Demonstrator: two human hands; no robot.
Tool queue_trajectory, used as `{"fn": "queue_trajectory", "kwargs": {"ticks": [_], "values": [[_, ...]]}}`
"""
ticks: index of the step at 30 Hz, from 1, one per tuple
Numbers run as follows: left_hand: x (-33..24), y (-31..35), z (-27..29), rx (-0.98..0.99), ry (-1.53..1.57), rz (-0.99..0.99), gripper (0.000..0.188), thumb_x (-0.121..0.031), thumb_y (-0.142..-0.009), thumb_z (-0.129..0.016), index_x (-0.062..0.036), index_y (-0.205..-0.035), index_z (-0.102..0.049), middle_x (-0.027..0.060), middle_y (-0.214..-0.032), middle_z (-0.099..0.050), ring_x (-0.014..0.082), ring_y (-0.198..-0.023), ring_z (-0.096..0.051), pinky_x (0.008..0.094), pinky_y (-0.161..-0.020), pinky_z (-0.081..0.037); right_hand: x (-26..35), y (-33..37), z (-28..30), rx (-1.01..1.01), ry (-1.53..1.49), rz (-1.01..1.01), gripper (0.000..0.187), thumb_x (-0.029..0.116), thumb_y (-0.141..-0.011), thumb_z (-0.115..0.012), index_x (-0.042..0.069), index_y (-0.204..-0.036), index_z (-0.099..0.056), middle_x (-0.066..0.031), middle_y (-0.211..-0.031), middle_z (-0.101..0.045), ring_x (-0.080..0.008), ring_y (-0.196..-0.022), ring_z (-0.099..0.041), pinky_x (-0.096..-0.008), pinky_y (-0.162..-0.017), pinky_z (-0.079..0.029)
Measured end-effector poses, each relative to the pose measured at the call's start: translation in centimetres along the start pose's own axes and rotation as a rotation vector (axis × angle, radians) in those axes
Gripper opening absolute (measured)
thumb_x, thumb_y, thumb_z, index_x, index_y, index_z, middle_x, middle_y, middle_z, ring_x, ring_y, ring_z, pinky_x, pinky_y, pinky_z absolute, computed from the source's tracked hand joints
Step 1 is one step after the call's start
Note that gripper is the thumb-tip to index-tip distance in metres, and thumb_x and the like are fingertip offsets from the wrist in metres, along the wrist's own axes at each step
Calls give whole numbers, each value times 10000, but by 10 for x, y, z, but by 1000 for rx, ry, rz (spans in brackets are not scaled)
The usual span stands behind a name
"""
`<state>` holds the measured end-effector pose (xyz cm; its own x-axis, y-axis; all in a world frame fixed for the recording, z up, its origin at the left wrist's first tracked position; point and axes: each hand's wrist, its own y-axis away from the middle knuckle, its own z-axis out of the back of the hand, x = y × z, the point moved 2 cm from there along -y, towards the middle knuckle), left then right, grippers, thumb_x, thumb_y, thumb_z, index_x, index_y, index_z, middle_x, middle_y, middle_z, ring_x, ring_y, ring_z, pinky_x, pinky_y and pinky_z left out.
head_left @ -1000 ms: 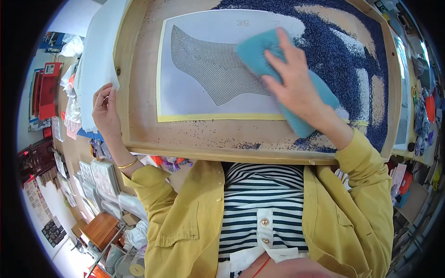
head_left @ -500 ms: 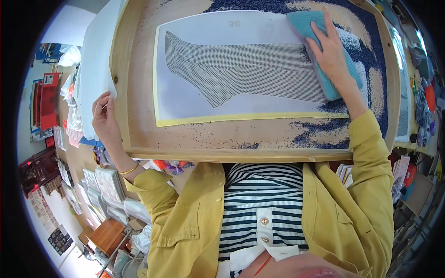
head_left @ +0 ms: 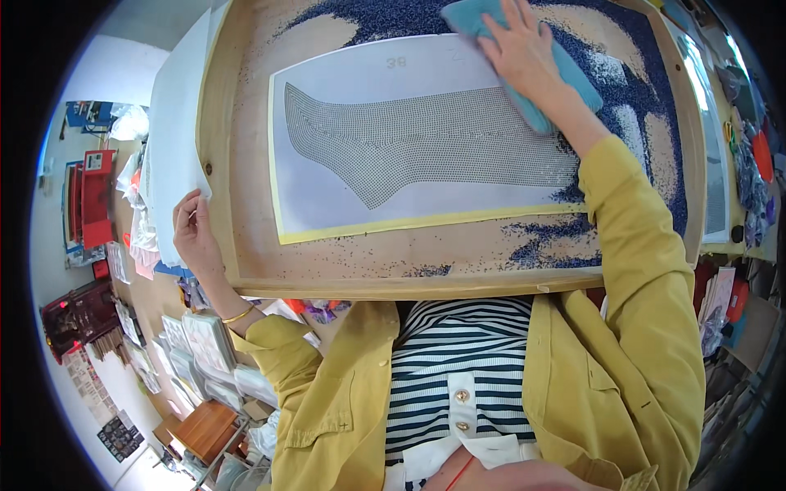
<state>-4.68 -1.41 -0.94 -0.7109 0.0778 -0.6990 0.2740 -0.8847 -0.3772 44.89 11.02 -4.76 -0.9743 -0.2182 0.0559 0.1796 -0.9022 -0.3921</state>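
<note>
My right hand [head_left: 528,61] presses down on a folded teal cloth [head_left: 565,78], its fingers spread over the top; it holds the cloth against the upper right of a white sheet with a yellow edge [head_left: 426,221]. On that sheet a boot-shaped pattern of tiny dots [head_left: 393,139] lies sideways, toe to the left. Dark blue grains [head_left: 385,23] cover its right end in part. At the left my left hand [head_left: 196,233] is closed, thumb and fingers pinching the lower corner of a white film or paper sheet [head_left: 176,123] that hangs over the tray's left side.
The sheet lies in a shallow wooden tray [head_left: 409,288] with raised rims. More dark grains are heaped along its far and right sides and scattered near the front rim. Beyond the left rim stand stacked packets [head_left: 205,340], a red machine [head_left: 97,196] and a wooden stool [head_left: 209,430].
My right hand has slid the teal cloth leftward across the sheet's upper right. More dots at the pattern's right end show pale. My left hand keeps its pinch. The whole view has shifted slightly.
</note>
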Motion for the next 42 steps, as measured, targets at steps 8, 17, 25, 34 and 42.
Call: {"fn": "queue_trajectory", "kwargs": {"ticks": [8, 17, 25, 34, 42], "values": [[2, -1, -1, 22, 40, 7, 130, -113, -971, -635, 4, -982, -691, 30, -1167, -677, 131, -955, -595, 225, -852, -480, -130, 30, -9, 17, 191, -220, 517, 269, -931, -583, -67, -1322, -544, -230, -1632, -161, -459, -1453, -247, -671, -1058, -331], [8, -2, 6, 21, 5, -20, 130, -115, -973, -636, -2, -999, -693, 24, -1156, -684, 140, -980, -612, 237, -873, -493, -57, 112, 58, 93, -245, -328, 460, 246, -931, -675, 65, -1351, -624, -169, -1621, -270, -314, -1359, -449, -385, -1118, -389], [7, 0, 5, 16, 53, 16, 139, -130, -981, -636, -7, -1000, -696, 22, -1153, -686, 143, -994, -618, 240, -893, -497, 45, 108, 46, 77, -130, -103, 403, 191, -955, -629, -12, -1304, -630, -143, -1625, -263, -295, -1332, -444, -390, -1079, -426], [12, 1, 5, 33, 37, -9, 151, -147, -983, -641, -9, -997, -700, 21, -1161, -687, 144, -996, -619, 240, -903, -496, -13, 131, 41, 42, 314, -159, 405, 206, -980, -573, -51, -1291, -605, -125, -1654, -183, -358, -1343, -395, -473, -1086, -408], [4, -2, 2, 35, 11, 7, 145, -147, -980, -644, -15, -988, -704, 24, -1164, -689, 147, -995, -619, 240, -902, -495, 61, 142, 58, 73, 93, -287, 385, 145, -958, -590, -51, -1288, -621, -183, -1620, -257, -370, -1291, -437, -395, -1069, -418]]}}
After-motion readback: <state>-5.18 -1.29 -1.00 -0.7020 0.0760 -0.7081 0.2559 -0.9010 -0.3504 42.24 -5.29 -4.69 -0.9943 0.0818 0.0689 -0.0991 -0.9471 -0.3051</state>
